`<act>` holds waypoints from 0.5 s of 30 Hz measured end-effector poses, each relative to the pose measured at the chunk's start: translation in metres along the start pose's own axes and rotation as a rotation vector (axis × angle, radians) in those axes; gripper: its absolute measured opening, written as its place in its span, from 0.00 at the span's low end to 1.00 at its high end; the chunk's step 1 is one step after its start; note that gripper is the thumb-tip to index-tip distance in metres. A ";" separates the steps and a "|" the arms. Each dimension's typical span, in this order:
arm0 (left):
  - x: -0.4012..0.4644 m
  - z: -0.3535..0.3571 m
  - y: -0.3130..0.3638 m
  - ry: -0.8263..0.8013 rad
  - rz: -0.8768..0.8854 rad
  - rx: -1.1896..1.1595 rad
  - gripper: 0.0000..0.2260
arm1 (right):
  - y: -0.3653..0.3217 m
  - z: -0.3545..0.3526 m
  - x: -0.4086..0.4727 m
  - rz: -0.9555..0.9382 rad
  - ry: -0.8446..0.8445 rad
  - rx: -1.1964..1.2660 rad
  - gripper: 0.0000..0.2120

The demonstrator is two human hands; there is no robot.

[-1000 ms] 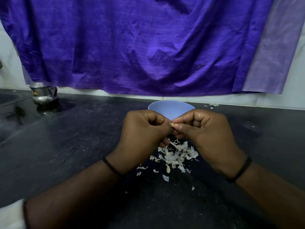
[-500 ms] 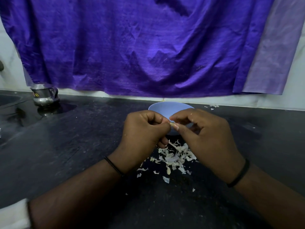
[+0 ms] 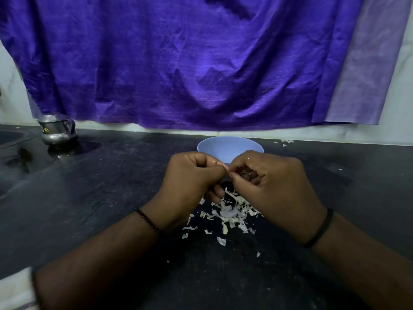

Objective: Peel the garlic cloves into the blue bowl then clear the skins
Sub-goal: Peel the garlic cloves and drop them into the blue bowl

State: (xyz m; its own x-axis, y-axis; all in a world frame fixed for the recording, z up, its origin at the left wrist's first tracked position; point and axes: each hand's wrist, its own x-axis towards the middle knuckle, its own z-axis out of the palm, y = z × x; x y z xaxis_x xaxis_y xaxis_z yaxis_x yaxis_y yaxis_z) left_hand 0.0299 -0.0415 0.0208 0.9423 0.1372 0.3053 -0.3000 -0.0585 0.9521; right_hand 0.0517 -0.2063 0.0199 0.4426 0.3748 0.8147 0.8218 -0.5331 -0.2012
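Dark, scuffed counter (image 3: 93, 198) under a hanging purple cloth (image 3: 178, 63). Just in front of the blue bowl (image 3: 230, 148), left hand (image 3: 190, 182) and right hand (image 3: 272, 186) meeting fingertip to fingertip, both curled tight and pinching a tiny garlic clove (image 3: 227, 172), barely visible. Skins (image 3: 232, 211) piled on the counter nearer than the bowl, under the hands. Far left of the bowl, small steel pot (image 3: 58, 130).

Garlic clove hidden between fingertips (image 3: 232, 174) — blue bowl (image 3: 214, 146) partly behind hands.
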 end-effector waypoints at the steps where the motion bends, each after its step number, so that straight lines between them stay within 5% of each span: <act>1: 0.000 0.000 0.001 0.001 -0.002 -0.012 0.04 | -0.001 0.000 0.000 0.069 0.013 0.080 0.02; 5: 0.001 -0.002 0.001 0.014 -0.023 -0.059 0.03 | -0.001 0.000 0.001 0.315 0.031 0.388 0.05; 15: -0.001 0.000 0.005 0.021 -0.030 -0.114 0.03 | -0.004 0.000 0.004 0.500 0.039 0.778 0.04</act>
State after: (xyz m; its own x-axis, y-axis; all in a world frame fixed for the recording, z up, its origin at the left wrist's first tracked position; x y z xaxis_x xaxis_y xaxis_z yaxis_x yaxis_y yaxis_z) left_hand 0.0275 -0.0418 0.0254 0.9481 0.1578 0.2760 -0.2880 0.0583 0.9559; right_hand 0.0503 -0.2032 0.0240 0.8101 0.2047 0.5494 0.5541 0.0388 -0.8315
